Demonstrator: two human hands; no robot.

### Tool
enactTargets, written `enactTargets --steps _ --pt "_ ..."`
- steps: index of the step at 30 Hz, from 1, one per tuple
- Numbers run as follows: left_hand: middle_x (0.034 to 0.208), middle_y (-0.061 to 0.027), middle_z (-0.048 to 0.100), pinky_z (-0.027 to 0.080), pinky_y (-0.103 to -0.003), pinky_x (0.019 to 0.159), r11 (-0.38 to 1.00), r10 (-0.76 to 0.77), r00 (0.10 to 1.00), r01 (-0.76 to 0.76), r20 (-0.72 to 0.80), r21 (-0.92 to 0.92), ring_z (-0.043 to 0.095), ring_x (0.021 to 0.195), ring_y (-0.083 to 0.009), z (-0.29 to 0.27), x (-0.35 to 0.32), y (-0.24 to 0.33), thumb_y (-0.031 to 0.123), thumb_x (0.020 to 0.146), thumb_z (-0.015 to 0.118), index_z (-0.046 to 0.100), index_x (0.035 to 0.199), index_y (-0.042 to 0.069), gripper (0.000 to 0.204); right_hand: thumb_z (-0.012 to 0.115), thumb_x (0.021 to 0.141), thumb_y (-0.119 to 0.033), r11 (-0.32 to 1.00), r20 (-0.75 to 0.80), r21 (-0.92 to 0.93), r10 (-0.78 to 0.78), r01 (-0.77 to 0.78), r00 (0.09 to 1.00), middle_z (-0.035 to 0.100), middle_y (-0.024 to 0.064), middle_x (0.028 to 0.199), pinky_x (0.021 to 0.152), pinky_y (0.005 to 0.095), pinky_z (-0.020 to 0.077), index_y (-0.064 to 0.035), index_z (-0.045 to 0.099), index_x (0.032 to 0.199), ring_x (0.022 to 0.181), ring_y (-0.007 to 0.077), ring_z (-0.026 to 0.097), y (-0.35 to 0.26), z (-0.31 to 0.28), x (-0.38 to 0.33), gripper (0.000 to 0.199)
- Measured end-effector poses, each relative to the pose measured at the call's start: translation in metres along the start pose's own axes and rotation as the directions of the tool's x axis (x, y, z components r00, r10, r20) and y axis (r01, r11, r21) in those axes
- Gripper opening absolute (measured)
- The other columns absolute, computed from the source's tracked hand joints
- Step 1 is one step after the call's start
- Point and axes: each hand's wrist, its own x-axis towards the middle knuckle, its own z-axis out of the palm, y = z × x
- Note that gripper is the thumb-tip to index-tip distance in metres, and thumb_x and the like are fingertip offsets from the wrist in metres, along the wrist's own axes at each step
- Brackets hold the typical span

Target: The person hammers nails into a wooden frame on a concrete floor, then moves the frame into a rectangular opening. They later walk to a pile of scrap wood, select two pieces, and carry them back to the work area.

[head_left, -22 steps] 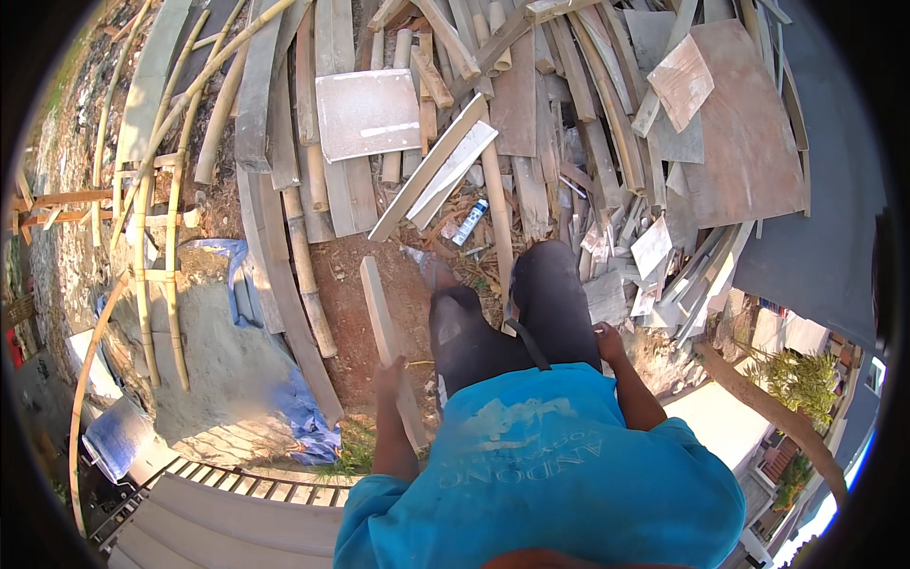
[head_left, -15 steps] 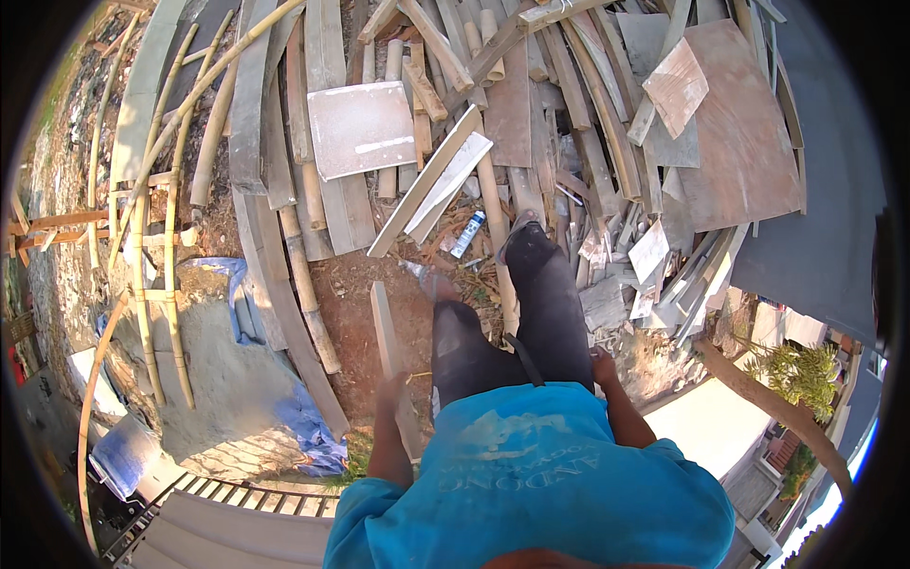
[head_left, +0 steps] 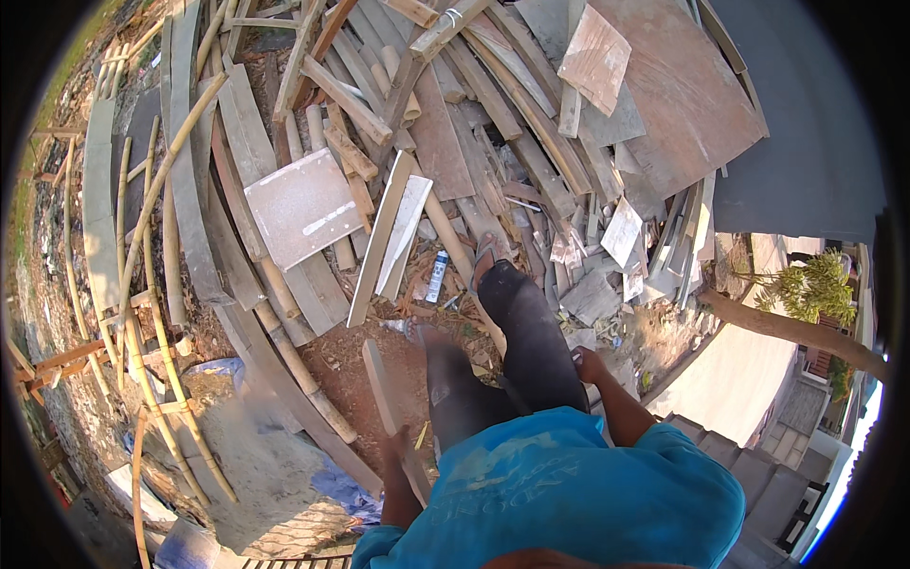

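Observation:
My left hand (head_left: 396,444) is closed round a grey length of timber (head_left: 382,387). The timber slants from beside my left foot back past my forearm, beside my left leg. Down by my right thigh, my right hand (head_left: 589,365) has its fingers curled. A small pale spot shows at its fingertips, too little to name. Ahead of my feet lie a white-and-blue tube (head_left: 437,276), a narrow wooden board (head_left: 381,239) and a white strip of board (head_left: 405,233).
Planks and beams (head_left: 493,85) are heaped ahead, with a pale speckled panel (head_left: 308,209) and a large brownish sheet (head_left: 668,95) among them. Bamboo poles (head_left: 133,275) stand at the left near a blue tarp (head_left: 341,488). A tree trunk (head_left: 796,327) leans in at the right.
My view has turned, so the woodpile sits further left and lower. The timber stays in my left hand, and my right hand has shifted slightly beside my thigh.

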Motion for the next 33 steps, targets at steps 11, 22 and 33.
enactTargets --steps 11,22,33 --pt "0.092 -0.0177 0.071 0.055 -0.042 0.078 0.954 0.161 0.974 -0.114 -0.157 0.276 0.071 0.085 -0.0315 -0.003 -0.056 0.127 0.044 0.060 0.086 0.063 0.103 -0.003 0.068 0.071 0.082 -0.035 0.982 -0.284 0.100 0.185 -0.163 0.941 0.057 0.0206 0.130 0.098 0.0464 0.0465 -0.0066 0.052 0.131 0.121 0.0373 0.055 -0.102 -0.099 0.191 0.060" --pt "0.112 -0.0236 0.064 0.053 -0.046 0.079 0.839 0.226 0.973 -0.174 -0.039 0.515 0.065 0.096 -0.0395 0.062 -0.046 0.184 0.051 0.081 0.073 0.053 0.124 -0.006 0.074 0.080 0.076 -0.035 0.966 -0.792 0.243 0.250 -0.088 0.557 0.043 0.0215 0.139 0.104 0.0505 0.0374 -0.0146 0.016 0.154 0.131 0.0369 0.042 -0.264 -0.279 0.444 0.103" --pt "0.110 -0.0234 0.065 0.053 -0.045 0.080 0.833 0.213 0.971 -0.123 -0.108 0.540 0.066 0.095 -0.0386 0.107 -0.087 0.328 0.050 0.079 0.075 0.055 0.122 -0.006 0.073 0.084 0.071 -0.034 0.983 -0.717 0.184 0.133 0.001 0.684 0.044 0.0179 0.132 0.102 0.0512 0.0386 -0.0224 0.011 0.155 0.127 0.0383 0.042 -0.251 -0.313 0.483 0.112"
